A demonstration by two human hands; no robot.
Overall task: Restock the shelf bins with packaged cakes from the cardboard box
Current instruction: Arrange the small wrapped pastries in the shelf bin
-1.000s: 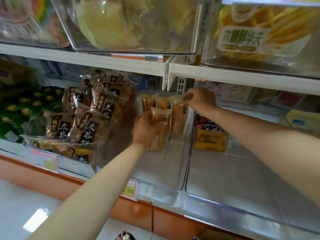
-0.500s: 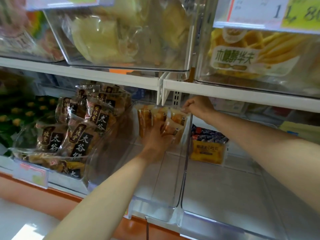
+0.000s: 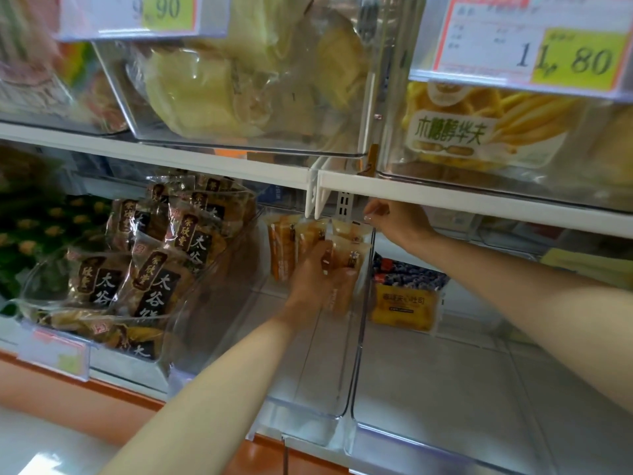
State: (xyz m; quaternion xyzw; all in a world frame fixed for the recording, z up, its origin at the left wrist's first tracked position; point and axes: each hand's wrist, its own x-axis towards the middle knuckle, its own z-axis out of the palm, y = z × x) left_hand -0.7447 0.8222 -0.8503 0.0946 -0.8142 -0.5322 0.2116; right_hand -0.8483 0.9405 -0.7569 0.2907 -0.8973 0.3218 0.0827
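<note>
A clear plastic shelf bin [image 3: 301,419] sits at the middle of the lower shelf. Several orange packaged cakes [image 3: 282,248] stand upright at its back. My left hand [image 3: 313,279] reaches deep into the bin and grips one orange cake packet [image 3: 346,255], pressing it against the standing row. My right hand [image 3: 394,221] is at the bin's back right corner, just under the upper shelf edge, with fingers curled on the top of the bin's right wall. The cardboard box is out of view.
Left of it, a bin is full of dark-labelled cake packs [image 3: 154,269]. The right bin [image 3: 479,406] holds one yellow and blue pack [image 3: 404,299] at the back. The white upper shelf [image 3: 445,193] carries bins and price tags [image 3: 534,46] overhead.
My left hand has pushed the cake packet farther back against the row. My right hand has stayed at the bin's back corner. The camera has tilted upward and come closer.
</note>
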